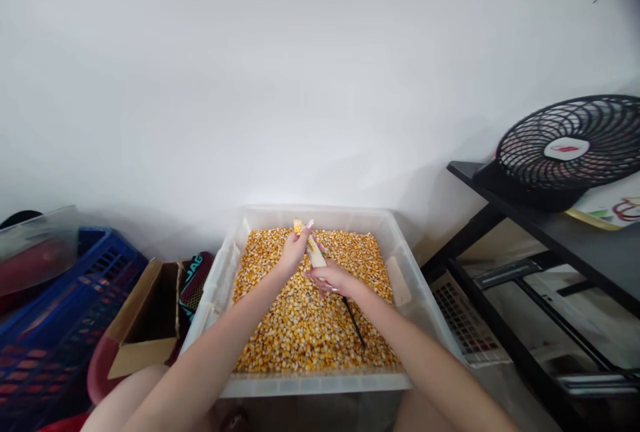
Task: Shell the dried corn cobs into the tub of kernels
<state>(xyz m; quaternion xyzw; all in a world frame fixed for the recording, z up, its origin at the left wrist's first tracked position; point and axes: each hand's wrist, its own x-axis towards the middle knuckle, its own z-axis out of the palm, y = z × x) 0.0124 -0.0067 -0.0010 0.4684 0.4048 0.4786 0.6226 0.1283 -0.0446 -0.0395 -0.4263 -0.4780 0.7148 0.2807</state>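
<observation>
- Fingers of the left hand (293, 250) pinch the upper end of a corn cob (314, 252), mostly stripped.
- Right hand (334, 278) is closed around the cob's lower end, over a clear plastic tub (405, 265) of loose kernels (300, 325).
- Thin black stick (354, 323) lies on the kernels.
- Cardboard box (145, 319) and blue crate (55, 325) sit left.
- Black fan (570, 152) rests on a dark tabletop (590, 245), right, before a white wall (250, 85).

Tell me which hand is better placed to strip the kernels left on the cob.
Left, probably. The left hand pinches the corn cob at its kerneled tip, while the right hand holds the bare lower end.
</observation>
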